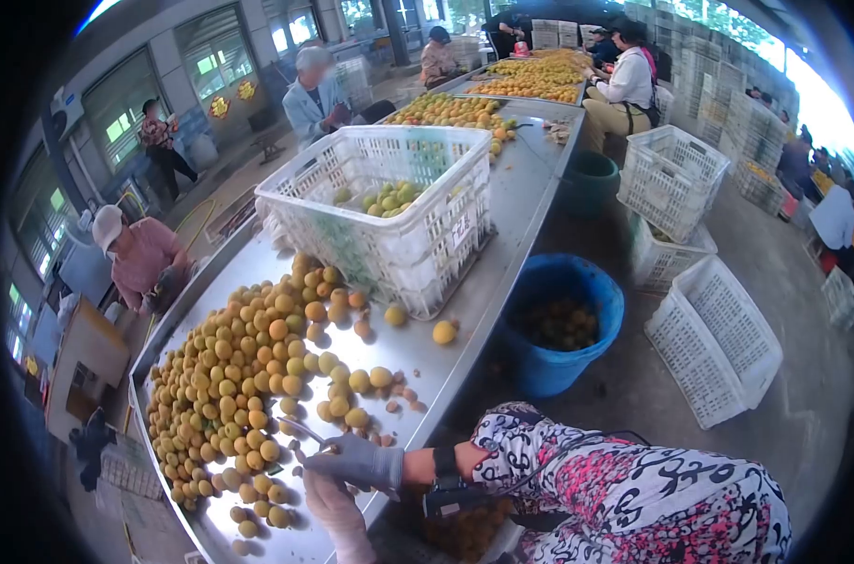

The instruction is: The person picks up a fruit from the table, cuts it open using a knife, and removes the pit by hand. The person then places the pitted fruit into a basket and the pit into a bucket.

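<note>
My right hand [363, 462], in a grey glove, is closed around a thin curved metal tool [300, 429] whose end points away over the table. Just below it, my left hand [335, 512], in a pale glove, has its fingers bent close to the right one; what they hold is hidden. A large heap of yellow-orange apricots [222, 376] covers the metal table [436, 371] beyond both hands. Small brown pits [406, 397] lie loose near the table's edge. Under my right forearm, partly hidden, sits a container of orange fruit pieces [469, 528].
A white plastic crate [427, 246] with some greenish fruit stands on the table. Beside the table are a blue bucket [608, 324] holding dark fruit matter, a green bucket [592, 179], and white crates [719, 343]. A person [145, 254] works across the table; several others sit farther back.
</note>
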`<state>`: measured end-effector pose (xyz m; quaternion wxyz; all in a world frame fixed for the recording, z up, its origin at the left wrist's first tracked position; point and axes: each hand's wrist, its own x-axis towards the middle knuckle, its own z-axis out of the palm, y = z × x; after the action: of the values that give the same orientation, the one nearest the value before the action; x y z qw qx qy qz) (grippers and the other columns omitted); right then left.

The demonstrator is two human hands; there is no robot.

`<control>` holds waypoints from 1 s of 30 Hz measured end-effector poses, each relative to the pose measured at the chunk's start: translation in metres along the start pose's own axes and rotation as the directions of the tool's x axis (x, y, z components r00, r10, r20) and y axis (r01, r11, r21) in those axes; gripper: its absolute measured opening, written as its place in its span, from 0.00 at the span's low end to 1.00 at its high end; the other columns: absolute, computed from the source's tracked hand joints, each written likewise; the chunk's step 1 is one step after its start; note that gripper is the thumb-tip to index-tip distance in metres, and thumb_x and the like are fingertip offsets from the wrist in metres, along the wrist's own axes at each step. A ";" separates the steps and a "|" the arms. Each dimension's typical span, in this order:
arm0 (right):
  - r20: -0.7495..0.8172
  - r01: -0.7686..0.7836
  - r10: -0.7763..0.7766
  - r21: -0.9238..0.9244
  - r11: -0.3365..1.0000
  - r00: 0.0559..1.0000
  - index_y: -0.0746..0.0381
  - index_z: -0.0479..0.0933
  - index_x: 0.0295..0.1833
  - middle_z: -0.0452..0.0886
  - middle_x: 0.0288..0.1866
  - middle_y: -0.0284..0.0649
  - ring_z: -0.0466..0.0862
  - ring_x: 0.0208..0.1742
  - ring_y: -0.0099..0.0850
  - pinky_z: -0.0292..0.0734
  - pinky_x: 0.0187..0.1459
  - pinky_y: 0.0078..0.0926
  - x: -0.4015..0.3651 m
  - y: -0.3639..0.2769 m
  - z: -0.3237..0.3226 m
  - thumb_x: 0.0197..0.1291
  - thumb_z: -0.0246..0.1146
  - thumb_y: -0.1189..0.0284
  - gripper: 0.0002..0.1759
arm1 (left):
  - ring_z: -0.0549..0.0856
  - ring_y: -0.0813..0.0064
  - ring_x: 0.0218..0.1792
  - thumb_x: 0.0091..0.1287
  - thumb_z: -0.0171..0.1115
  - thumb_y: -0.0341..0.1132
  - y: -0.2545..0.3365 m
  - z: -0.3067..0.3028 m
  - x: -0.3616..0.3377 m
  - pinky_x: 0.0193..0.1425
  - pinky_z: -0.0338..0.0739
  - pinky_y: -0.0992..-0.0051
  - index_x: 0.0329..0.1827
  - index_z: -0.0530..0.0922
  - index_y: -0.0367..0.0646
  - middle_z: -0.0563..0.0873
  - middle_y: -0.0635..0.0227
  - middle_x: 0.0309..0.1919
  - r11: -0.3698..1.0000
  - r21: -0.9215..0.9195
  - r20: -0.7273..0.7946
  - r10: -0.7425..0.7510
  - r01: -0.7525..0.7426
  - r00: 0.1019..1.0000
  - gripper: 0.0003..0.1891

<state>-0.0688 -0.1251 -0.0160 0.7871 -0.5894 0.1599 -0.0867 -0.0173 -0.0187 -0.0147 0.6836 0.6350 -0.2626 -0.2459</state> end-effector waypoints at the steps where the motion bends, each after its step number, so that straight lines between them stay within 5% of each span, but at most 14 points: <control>1: -0.025 0.027 -0.027 -0.021 0.999 0.999 0.63 0.77 0.40 0.78 0.25 0.33 0.78 0.24 0.20 0.71 0.22 0.16 0.001 0.001 0.001 0.57 0.60 0.45 0.28 | 0.75 0.85 0.27 0.72 0.47 0.47 -0.010 -0.005 0.003 0.24 0.65 0.85 0.48 0.75 0.37 0.80 0.70 0.33 0.996 0.037 -0.001 0.087 -0.087 0.996 0.20; 7: -0.088 0.298 -0.302 -0.054 0.953 0.949 0.65 0.76 0.48 0.79 0.27 0.33 0.76 0.25 0.17 0.71 0.24 0.15 0.014 0.025 0.006 0.58 0.63 0.53 0.26 | 0.74 0.85 0.25 0.73 0.45 0.46 -0.023 0.001 0.011 0.24 0.66 0.85 0.45 0.75 0.37 0.80 0.69 0.33 0.939 0.048 -0.072 0.344 -0.341 0.936 0.19; 8: -0.035 0.194 -0.194 0.013 0.981 0.980 0.64 0.76 0.45 0.79 0.27 0.33 0.76 0.26 0.17 0.71 0.25 0.15 -0.007 -0.009 0.005 0.59 0.63 0.54 0.23 | 0.75 0.84 0.26 0.74 0.43 0.45 -0.021 0.006 0.008 0.25 0.68 0.84 0.44 0.75 0.38 0.80 0.68 0.34 0.962 -0.080 -0.133 0.249 -0.261 0.959 0.19; 10: -0.069 0.269 -0.267 0.023 0.963 0.961 0.64 0.76 0.42 0.78 0.26 0.32 0.76 0.25 0.17 0.71 0.24 0.15 -0.002 0.000 0.009 0.59 0.63 0.55 0.21 | 0.77 0.83 0.29 0.74 0.43 0.44 0.007 0.009 0.000 0.27 0.71 0.82 0.47 0.75 0.38 0.80 0.66 0.34 0.987 -0.090 -0.060 0.126 -0.131 0.990 0.18; 12: -0.052 0.086 -0.086 0.012 0.996 0.995 0.66 0.76 0.44 0.80 0.32 0.34 0.77 0.34 0.18 0.75 0.36 0.19 -0.013 -0.021 0.009 0.55 0.67 0.56 0.23 | 0.78 0.82 0.30 0.74 0.42 0.42 0.009 0.007 0.006 0.27 0.71 0.83 0.50 0.74 0.40 0.80 0.66 0.36 0.974 0.016 -0.066 0.228 -0.227 0.971 0.17; 13: -0.071 0.301 -0.315 -0.160 0.940 0.946 0.65 0.77 0.44 0.80 0.32 0.33 0.77 0.33 0.17 0.75 0.35 0.17 -0.006 -0.003 0.013 0.57 0.66 0.57 0.21 | 0.78 0.82 0.27 0.73 0.41 0.42 0.013 0.007 0.001 0.25 0.70 0.85 0.50 0.74 0.39 0.81 0.67 0.34 0.988 -0.137 -0.173 0.042 -0.066 0.984 0.17; 14: -0.063 0.298 -0.311 -0.160 0.941 0.948 0.65 0.77 0.44 0.80 0.32 0.33 0.77 0.33 0.17 0.75 0.35 0.17 -0.010 -0.003 0.015 0.57 0.66 0.57 0.21 | 0.78 0.82 0.27 0.73 0.41 0.42 0.018 0.014 0.000 0.25 0.70 0.85 0.50 0.74 0.39 0.81 0.67 0.34 0.988 -0.137 -0.182 0.041 -0.066 0.982 0.17; 16: -0.053 0.354 -0.357 -0.049 0.934 0.933 0.64 0.76 0.47 0.80 0.32 0.32 0.77 0.33 0.17 0.75 0.35 0.17 -0.013 -0.006 0.017 0.58 0.65 0.58 0.20 | 0.78 0.82 0.26 0.72 0.41 0.45 0.025 0.016 0.001 0.25 0.69 0.86 0.48 0.75 0.38 0.81 0.69 0.31 0.868 -0.495 -0.232 -0.154 0.020 0.961 0.20; 18: 0.004 0.290 -0.290 0.012 0.957 0.957 0.64 0.74 0.51 0.79 0.29 0.32 0.76 0.27 0.15 0.73 0.27 0.15 -0.008 -0.006 0.014 0.59 0.64 0.58 0.23 | 0.76 0.83 0.23 0.72 0.41 0.49 0.019 -0.001 -0.002 0.23 0.66 0.86 0.48 0.75 0.38 0.80 0.72 0.27 0.938 -0.344 -0.194 -0.114 0.041 0.974 0.23; 20: 0.032 0.100 -0.100 -0.006 0.995 0.995 0.61 0.76 0.42 0.77 0.27 0.31 0.75 0.27 0.15 0.69 0.25 0.14 -0.013 -0.013 0.007 0.61 0.62 0.59 0.15 | 0.71 0.86 0.19 0.72 0.40 0.50 0.018 -0.014 -0.004 0.20 0.62 0.86 0.45 0.76 0.40 0.78 0.74 0.24 0.895 -0.373 -0.025 -0.273 0.244 0.962 0.23; 23: 0.038 -0.043 0.035 0.224 0.974 0.999 0.62 0.76 0.43 0.76 0.25 0.31 0.74 0.24 0.15 0.66 0.24 0.13 -0.020 -0.023 0.000 0.62 0.60 0.59 0.16 | 0.66 0.87 0.15 0.72 0.40 0.51 0.026 -0.011 -0.011 0.17 0.58 0.84 0.35 0.75 0.43 0.72 0.77 0.19 0.912 -0.310 0.029 -0.274 0.269 0.961 0.22; 26: 0.045 -0.033 0.030 0.072 0.997 0.999 0.63 0.76 0.45 0.76 0.26 0.30 0.73 0.24 0.15 0.66 0.24 0.13 -0.018 -0.025 0.000 0.62 0.58 0.59 0.17 | 0.64 0.86 0.15 0.71 0.43 0.52 0.030 -0.013 -0.013 0.17 0.58 0.82 0.30 0.73 0.45 0.67 0.78 0.16 0.948 -0.199 0.023 -0.250 0.250 0.968 0.21; 28: 0.062 -0.003 0.000 0.049 0.999 0.998 0.63 0.76 0.47 0.76 0.27 0.29 0.73 0.25 0.15 0.66 0.24 0.13 -0.011 -0.013 -0.005 0.62 0.59 0.60 0.17 | 0.64 0.84 0.14 0.69 0.46 0.53 0.030 -0.019 -0.014 0.17 0.57 0.82 0.28 0.72 0.46 0.65 0.77 0.14 0.903 -0.296 0.046 -0.313 0.312 0.949 0.21; 30: 0.091 0.065 -0.065 0.005 0.998 0.994 0.63 0.76 0.49 0.76 0.28 0.28 0.73 0.25 0.15 0.66 0.24 0.14 -0.006 -0.010 -0.008 0.62 0.59 0.61 0.18 | 0.61 0.80 0.11 0.67 0.50 0.58 0.031 -0.031 -0.014 0.16 0.54 0.81 0.25 0.69 0.47 0.62 0.76 0.12 0.807 -0.542 0.110 -0.209 0.235 0.972 0.24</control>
<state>-0.0765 -0.1329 -0.0080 0.7908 -0.5970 0.1045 -0.0855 -0.0067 0.0162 0.0139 0.7979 0.4316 -0.1199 -0.4034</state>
